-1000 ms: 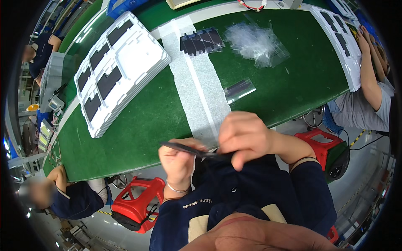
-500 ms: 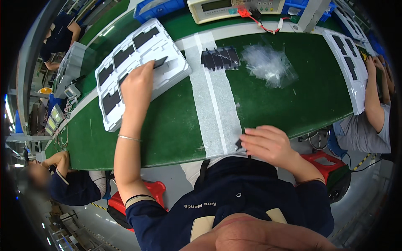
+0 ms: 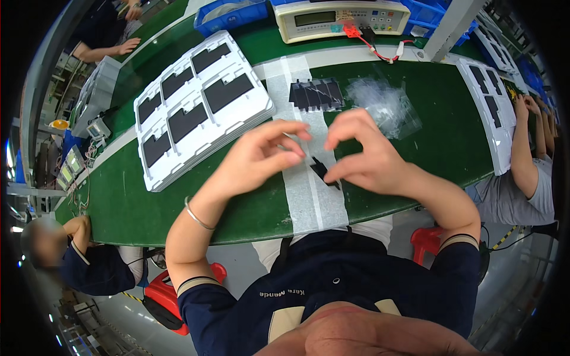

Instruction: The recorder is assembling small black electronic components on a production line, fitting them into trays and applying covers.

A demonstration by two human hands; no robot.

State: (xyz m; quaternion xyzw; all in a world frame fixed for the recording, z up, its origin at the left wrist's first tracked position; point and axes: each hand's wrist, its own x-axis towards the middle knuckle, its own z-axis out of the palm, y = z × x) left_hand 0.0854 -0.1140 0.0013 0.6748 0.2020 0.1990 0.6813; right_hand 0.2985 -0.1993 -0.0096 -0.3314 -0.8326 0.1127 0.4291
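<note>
My right hand [image 3: 371, 160] pinches a small flat black piece [image 3: 323, 172] just above the white tape strip [image 3: 309, 202] that runs down the green table [image 3: 148, 202]. My left hand [image 3: 261, 157] hovers close beside it. Its fingers stretch toward the right hand's fingertips and I see nothing in them. A row of similar black pieces [image 3: 317, 94] lies on the strip beyond my hands. To the left, a stack of white moulded trays [image 3: 258, 105] carries several black pieces in its pockets.
Crumpled clear plastic bags [image 3: 386, 104] lie right of the row. A beige test meter [image 3: 341, 18] with red leads and blue bins [image 3: 231, 15] stand at the back. Another white tray [image 3: 490, 107] sits beside a co-worker's arm [image 3: 522, 136]; another person [image 3: 89, 261] sits lower left.
My left hand reached out to the white tray stack, then came back to the middle. My right hand rose from the table's near edge with the black piece to meet it.
</note>
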